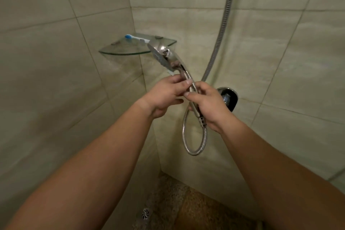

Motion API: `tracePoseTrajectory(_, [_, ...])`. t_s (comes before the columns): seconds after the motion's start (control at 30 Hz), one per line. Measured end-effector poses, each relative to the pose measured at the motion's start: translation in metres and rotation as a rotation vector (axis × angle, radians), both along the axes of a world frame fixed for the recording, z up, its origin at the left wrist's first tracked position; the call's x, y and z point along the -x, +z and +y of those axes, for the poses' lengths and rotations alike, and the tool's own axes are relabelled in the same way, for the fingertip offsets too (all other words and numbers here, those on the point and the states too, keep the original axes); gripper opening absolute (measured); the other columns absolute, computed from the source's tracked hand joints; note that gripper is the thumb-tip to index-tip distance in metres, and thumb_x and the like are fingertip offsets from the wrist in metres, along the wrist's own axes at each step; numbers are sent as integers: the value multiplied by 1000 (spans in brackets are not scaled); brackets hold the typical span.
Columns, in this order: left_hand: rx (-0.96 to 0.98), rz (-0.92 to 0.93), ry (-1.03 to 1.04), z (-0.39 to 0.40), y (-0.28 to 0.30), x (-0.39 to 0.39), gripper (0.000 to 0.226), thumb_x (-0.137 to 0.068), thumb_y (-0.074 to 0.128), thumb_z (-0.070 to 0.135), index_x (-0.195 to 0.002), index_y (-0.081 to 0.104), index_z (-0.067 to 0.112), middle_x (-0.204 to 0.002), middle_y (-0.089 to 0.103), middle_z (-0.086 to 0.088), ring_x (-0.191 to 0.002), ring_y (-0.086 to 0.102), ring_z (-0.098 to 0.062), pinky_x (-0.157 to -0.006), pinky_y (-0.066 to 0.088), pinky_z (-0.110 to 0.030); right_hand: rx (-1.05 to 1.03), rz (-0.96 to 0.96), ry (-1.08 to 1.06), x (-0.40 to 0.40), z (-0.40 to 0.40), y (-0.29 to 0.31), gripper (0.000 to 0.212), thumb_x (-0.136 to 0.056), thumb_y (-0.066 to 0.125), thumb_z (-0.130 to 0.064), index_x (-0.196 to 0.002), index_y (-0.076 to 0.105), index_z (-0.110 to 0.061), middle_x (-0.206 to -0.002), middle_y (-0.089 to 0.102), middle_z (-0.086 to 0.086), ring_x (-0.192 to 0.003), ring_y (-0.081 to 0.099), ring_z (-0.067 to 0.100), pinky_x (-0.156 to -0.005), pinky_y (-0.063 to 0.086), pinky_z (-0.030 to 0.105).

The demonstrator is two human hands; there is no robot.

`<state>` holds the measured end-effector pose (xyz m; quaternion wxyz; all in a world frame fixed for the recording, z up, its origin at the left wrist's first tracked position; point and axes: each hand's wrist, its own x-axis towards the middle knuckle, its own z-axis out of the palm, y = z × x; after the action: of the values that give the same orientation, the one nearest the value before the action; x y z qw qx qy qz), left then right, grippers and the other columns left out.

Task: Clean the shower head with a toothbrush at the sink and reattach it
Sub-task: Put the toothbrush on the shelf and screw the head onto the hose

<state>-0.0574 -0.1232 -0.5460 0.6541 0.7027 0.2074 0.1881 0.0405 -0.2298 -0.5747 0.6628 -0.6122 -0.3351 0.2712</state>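
Right hand [209, 104] is gripping the lower handle of the shower head [164, 56], fingers curled round it. Left hand [166, 95] is pinching the handle just above, thumb on the chrome. Head is tilting up-left, face toward the corner. Hose [194, 136] is looping below the right hand, then rising up the wall. Toothbrush [135, 38] is lying on the glass corner shelf [119, 50] just behind.
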Motion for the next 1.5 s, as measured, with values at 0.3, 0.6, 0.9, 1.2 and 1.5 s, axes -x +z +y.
tracePoseTrajectory(0.3, [-22,-172,74,15,41,-15,10,-102,62,18,-95,69,17,-86,75,1,-80,71,-9,-83,50,-31,209,-643,-297,-1,19,37,23,-84,69,-40,-102,61,-28,-84,66,-11,-79,59,13,-69,42,28])
tracePoseTrajectory(0.6, [-256,-237,112,48,110,-9,19,-96,68,29,-87,72,13,-93,78,-14,-91,74,-34,-77,59,-44,225,-1022,-593,21,42,80,22,-91,59,-40,-90,43,-25,-83,57,-4,-82,55,22,-65,39,34])
tracePoseTrajectory(0.9, [-224,38,-163,97,131,5,16,-99,68,30,-114,69,27,-109,76,3,-100,67,-18,-86,52,-39,356,-942,-634,29,69,90,26,-89,62,-41,-92,47,-20,-81,61,-3,-78,60,25,-61,39,32])
tracePoseTrajectory(1.2, [-272,-41,-166,133,132,-10,39,-100,66,25,-138,58,24,-120,75,-3,-105,71,-19,-85,51,-36,373,-919,-623,12,102,129,31,-89,61,-39,-111,51,-18,-102,67,9,-95,62,34,-77,50,37])
tracePoseTrajectory(1.5, [-302,-143,-329,123,173,-13,14,-100,63,11,-113,68,13,-75,75,5,-61,68,-2,-57,52,-18,258,-865,-698,18,109,152,38,-81,65,-47,-99,45,-20,-91,66,3,-83,61,28,-66,49,35])
